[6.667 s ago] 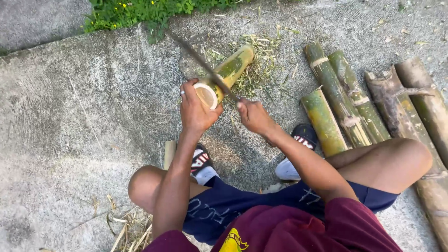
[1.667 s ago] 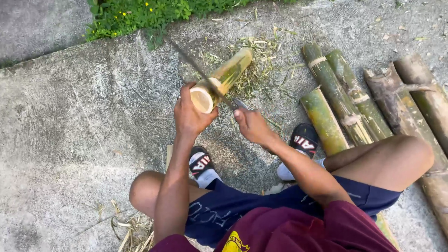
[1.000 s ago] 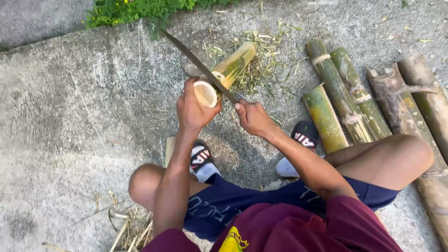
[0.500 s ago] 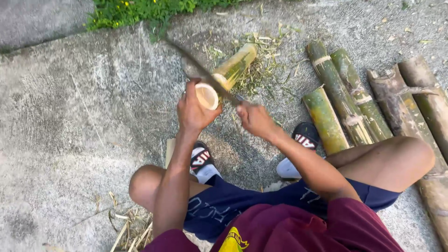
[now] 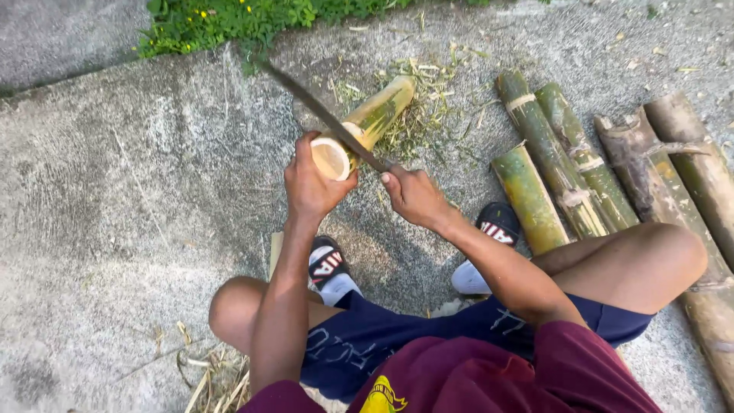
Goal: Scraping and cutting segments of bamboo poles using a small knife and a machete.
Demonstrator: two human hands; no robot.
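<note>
My left hand [image 5: 310,183] grips the near, cut end of a short hollow bamboo section [image 5: 375,122], which slants away from me with its far end on the concrete. My right hand [image 5: 413,196] is closed around the handle of a long dark blade [image 5: 321,115]. The blade lies across the top of the bamboo near its open end and points up and to the left. I squat on the ground, with both knees and sandalled feet below the hands.
Several longer bamboo poles [image 5: 550,164] lie side by side at the right. Green shavings [image 5: 428,107] are scattered behind the held piece. Grass with small yellow flowers [image 5: 229,19] borders the concrete at the top. Dry strips [image 5: 210,371] lie by my left knee.
Over the last second the blade has shifted slightly along the bamboo's upper side while my left hand kept its hold on the open end. The bamboo stays in the same place.
</note>
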